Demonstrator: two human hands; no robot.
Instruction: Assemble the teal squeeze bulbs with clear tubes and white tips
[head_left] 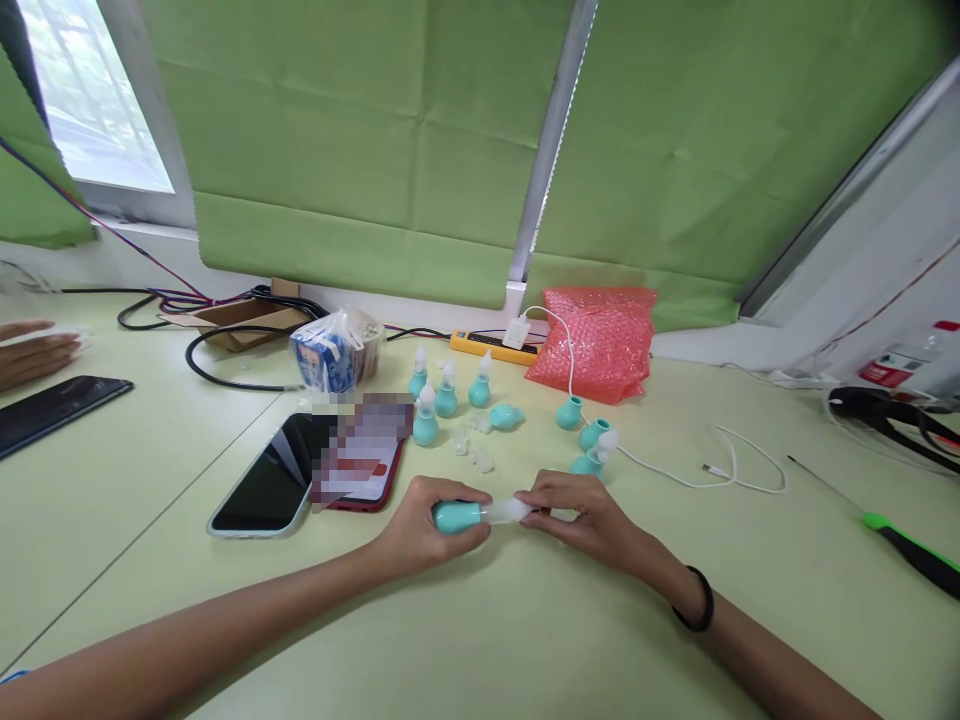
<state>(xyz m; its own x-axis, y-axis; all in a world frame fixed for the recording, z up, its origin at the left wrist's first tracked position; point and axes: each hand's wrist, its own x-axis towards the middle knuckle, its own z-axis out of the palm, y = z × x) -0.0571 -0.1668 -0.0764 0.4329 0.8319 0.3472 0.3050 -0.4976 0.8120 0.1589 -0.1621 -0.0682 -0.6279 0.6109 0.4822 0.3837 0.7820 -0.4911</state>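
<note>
Low over the table, my left hand [420,510] is closed round the teal squeeze bulb [456,517] of what looks like a nasal aspirator, lying sideways. From the bulb a translucent nozzle [502,511] points right, and the fingertips of my right hand [581,512] pinch its end. Beyond my hands stand several assembled teal aspirators [426,425] with clear tips, and another teal aspirator [506,416] lies on its side. Small loose clear pieces [482,460] lie nearby. Behind my right hand are two open teal bulbs [568,412] and a bulb with a tilted clear tip [592,460].
Two phones [262,480] lie left of my hands. Farther back are a bagged tissue pack [330,355], a yellow power strip [487,347] and a red bubble-wrap bag [600,340]. A white cable [675,480] and screwdriver [900,550] lie right. Another person's hand [34,352] shows far left.
</note>
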